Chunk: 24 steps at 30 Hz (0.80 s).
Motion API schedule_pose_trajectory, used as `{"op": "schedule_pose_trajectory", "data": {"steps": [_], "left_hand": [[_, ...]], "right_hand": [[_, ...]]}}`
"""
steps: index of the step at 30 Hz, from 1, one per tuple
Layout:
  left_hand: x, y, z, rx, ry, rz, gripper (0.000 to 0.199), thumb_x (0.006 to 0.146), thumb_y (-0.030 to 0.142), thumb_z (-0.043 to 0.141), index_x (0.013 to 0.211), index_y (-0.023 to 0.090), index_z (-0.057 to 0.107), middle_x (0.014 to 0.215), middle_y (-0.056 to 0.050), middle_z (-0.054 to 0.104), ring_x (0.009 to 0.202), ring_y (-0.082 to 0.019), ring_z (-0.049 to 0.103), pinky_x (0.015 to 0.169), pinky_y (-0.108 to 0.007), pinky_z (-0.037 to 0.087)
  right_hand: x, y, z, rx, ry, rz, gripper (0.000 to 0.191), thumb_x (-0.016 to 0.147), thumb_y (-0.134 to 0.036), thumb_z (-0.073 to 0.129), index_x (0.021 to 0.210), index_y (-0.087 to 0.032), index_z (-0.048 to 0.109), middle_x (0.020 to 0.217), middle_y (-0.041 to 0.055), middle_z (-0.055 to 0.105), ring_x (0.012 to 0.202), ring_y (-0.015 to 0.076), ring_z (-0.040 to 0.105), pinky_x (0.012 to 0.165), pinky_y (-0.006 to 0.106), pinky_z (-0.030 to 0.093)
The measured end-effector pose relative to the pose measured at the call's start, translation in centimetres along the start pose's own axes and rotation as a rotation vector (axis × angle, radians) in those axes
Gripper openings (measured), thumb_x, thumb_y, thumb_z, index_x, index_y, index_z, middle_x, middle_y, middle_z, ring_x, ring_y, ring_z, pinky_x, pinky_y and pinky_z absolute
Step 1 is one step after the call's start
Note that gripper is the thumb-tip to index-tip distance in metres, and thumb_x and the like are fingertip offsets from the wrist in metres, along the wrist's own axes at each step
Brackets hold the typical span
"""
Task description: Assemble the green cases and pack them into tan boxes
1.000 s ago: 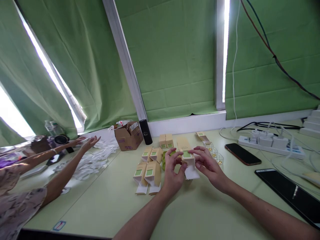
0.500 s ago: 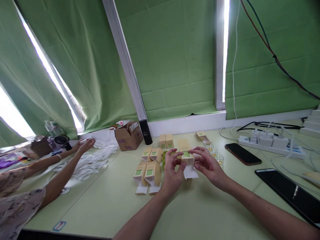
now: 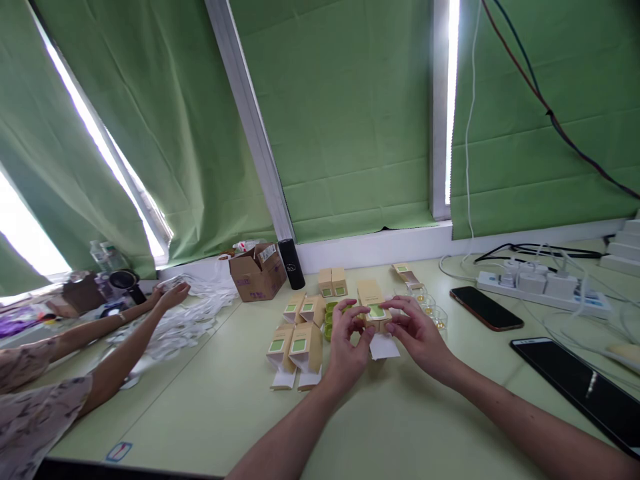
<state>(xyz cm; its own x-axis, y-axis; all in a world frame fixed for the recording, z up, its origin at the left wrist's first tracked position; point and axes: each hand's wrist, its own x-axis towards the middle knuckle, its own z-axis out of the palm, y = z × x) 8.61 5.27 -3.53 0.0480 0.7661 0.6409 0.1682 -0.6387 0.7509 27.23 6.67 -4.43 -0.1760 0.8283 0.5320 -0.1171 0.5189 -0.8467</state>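
A small beige box (image 3: 371, 294) with a green window and an open white flap toward me is between my two hands. My left hand (image 3: 349, 340) grips its left side with fingers and thumb. On its right side the fingers of my right hand (image 3: 414, 331) press against it. Left of my hands stand several similar boxes (image 3: 306, 340) with white flaps hanging open at the front. Behind them is a pair of closed boxes (image 3: 333, 282). Green round pieces (image 3: 329, 320) lie just left of the held box, and clear round containers (image 3: 439, 317) are beyond my right hand.
A cardboard carton (image 3: 257, 273) and black cylinder (image 3: 291, 264) stand at the back. Two phones (image 3: 486, 307) and a power strip (image 3: 543, 292) with cables lie right. At left, another person's hands (image 3: 173, 295) hold white strips (image 3: 195, 317).
The window end of the held box is slightly lower, and its white flap has shifted a little right. My hands stay around it.
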Motion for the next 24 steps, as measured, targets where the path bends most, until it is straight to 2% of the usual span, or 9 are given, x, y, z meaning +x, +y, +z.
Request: {"op": "schedule_pose_trajectory", "data": {"steps": [5, 9, 12, 15, 19, 24], "left_hand": [[-0.2, 0.2, -0.3, -0.017, -0.050, -0.012, 0.032, 0.097, 0.041, 0.067, 0.125, 0.025, 0.066, 0.143, -0.012, 0.040, 0.084, -0.013, 0.062, 0.085, -0.037, 0.057], [-0.4, 0.7, -0.8, -0.067, -0.189, -0.030, 0.057, 0.099, 0.062, 0.058, 0.145, 0.030, 0.057, 0.152, -0.013, 0.033, 0.111, -0.024, 0.059, 0.096, -0.042, 0.055], [-0.4, 1.0, -0.9, -0.092, -0.293, -0.038, 0.081, 0.089, 0.073, 0.064, 0.157, 0.032, 0.045, 0.157, -0.014, 0.026, 0.125, -0.031, 0.053, 0.100, -0.044, 0.054], [-0.4, 1.1, -0.8, -0.053, -0.321, -0.023, 0.097, 0.080, 0.071, 0.077, 0.160, 0.033, 0.038, 0.158, -0.014, 0.024, 0.131, -0.034, 0.048, 0.102, -0.046, 0.053], [-0.4, 1.2, -0.7, -0.006, -0.277, -0.025, 0.084, 0.086, 0.063, 0.075, 0.156, 0.031, 0.040, 0.157, -0.014, 0.027, 0.131, -0.033, 0.047, 0.105, -0.047, 0.050], [-0.4, 1.5, -0.6, -0.073, -0.220, -0.057, 0.065, 0.094, 0.060, 0.066, 0.147, 0.030, 0.045, 0.152, -0.013, 0.034, 0.117, -0.027, 0.054, 0.099, -0.043, 0.052]], "right_hand": [[0.0, 0.0, 0.0, 0.007, 0.023, 0.006, 0.030, 0.096, -0.044, 0.070, 0.124, -0.032, 0.068, 0.135, 0.0067, 0.046, 0.088, 0.0153, 0.072, 0.083, 0.036, 0.063], [0.2, -0.2, -0.2, 0.008, 0.053, 0.014, 0.032, 0.096, -0.045, 0.070, 0.124, -0.031, 0.068, 0.137, 0.0069, 0.048, 0.089, 0.0157, 0.072, 0.079, 0.033, 0.063], [0.3, -0.3, -0.2, 0.016, 0.079, 0.012, 0.033, 0.096, -0.046, 0.070, 0.125, -0.030, 0.067, 0.140, 0.0077, 0.049, 0.091, 0.0170, 0.073, 0.079, 0.033, 0.063], [0.3, -0.2, -0.2, 0.003, 0.096, 0.002, 0.033, 0.097, -0.046, 0.068, 0.125, -0.029, 0.066, 0.140, 0.0085, 0.049, 0.091, 0.0173, 0.073, 0.078, 0.033, 0.063], [0.1, 0.2, -0.2, -0.041, 0.075, -0.015, 0.032, 0.099, -0.043, 0.066, 0.128, -0.031, 0.065, 0.139, 0.0082, 0.048, 0.093, 0.0174, 0.072, 0.080, 0.033, 0.064], [-0.2, 0.1, 0.0, -0.050, 0.019, -0.025, 0.032, 0.099, -0.042, 0.065, 0.130, -0.033, 0.065, 0.139, 0.0074, 0.043, 0.094, 0.0164, 0.072, 0.088, 0.035, 0.064]]}}
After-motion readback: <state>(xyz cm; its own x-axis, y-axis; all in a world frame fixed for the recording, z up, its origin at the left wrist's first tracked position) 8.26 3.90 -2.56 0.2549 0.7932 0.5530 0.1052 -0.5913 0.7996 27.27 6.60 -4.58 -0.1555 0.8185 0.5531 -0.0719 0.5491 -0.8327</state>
